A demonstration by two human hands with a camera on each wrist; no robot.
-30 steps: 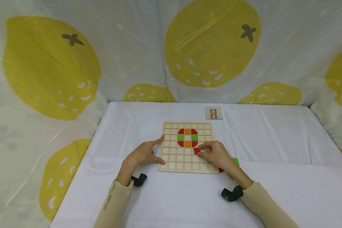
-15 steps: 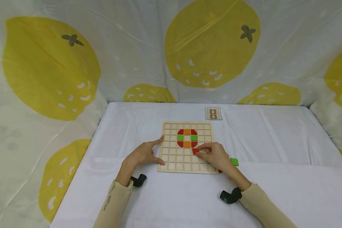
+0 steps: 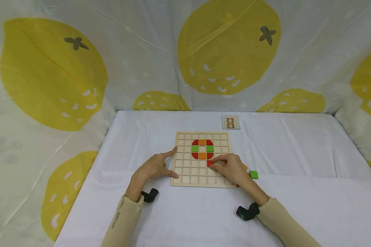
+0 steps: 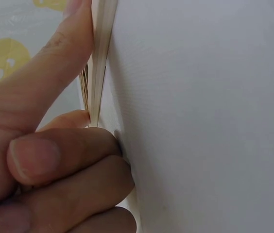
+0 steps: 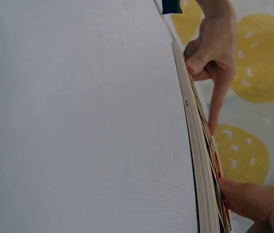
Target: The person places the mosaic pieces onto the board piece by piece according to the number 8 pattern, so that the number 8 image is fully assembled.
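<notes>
A wooden grid board [image 3: 188, 171] lies on the white-covered table. Set into its upper middle is a ring of tiles: red rounded corners, orange tile [image 3: 202, 142] top and bottom, green tile [image 3: 195, 149] on each side. My right hand [image 3: 235, 169] pinches a red tile [image 3: 209, 163] between thumb and index finger, at a square just below the ring's lower right corner. My left hand [image 3: 154, 167] rests its spread thumb and index finger against the board's left edge. In the left wrist view its other fingers [image 4: 74, 155] are folded beside the board edge [image 4: 100, 53].
Beyond the board lies a small pattern card [image 3: 230, 122] printed with a coloured grid design. Right of the board are a loose green tile [image 3: 254, 174] and an orange tile [image 3: 245, 167], with red pieces partly hidden by the right hand. Lemon-print cloth [image 3: 228, 48] hangs behind the table.
My right hand has shifted slightly left with the red tile, which has turned square to the grid and come into a cell. More of the loose tiles now shows. My left hand stays put.
</notes>
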